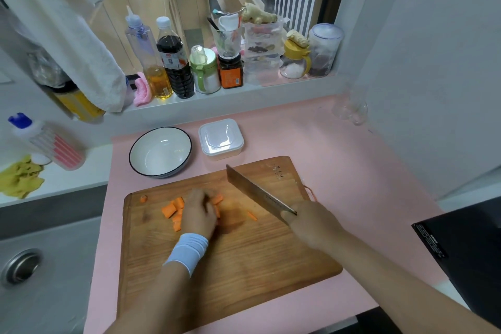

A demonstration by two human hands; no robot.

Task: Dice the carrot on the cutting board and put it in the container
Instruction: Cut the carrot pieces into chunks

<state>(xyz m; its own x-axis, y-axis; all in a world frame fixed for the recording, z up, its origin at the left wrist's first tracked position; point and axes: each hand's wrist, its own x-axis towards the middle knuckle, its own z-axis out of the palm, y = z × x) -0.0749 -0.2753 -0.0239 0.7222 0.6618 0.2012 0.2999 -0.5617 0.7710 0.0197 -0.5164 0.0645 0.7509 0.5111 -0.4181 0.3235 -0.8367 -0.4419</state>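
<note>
- Your right hand (311, 222) is closest in, fist wrapped round the handle of the cleaver (257, 192), blade lifted and tilted over the cutting board's (244, 266) far right part.
- Your left hand (199, 214), wristband (187, 251) on, has its fingers curled down, pressing on the carrot pieces (173, 211) near the board's far left corner.
- One sliver (252, 216) lies apart, mid-board.
- The lidded container (221, 138) and empty bowl (160, 152) sit just past the far edge.

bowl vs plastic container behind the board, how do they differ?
The bowl is round, white with a dark rim, and open; the container is squarish, translucent plastic, with its lid on. The bowl is wider and sits left of the container. Both stand on the pink mat, no carrot visible in either.
</note>
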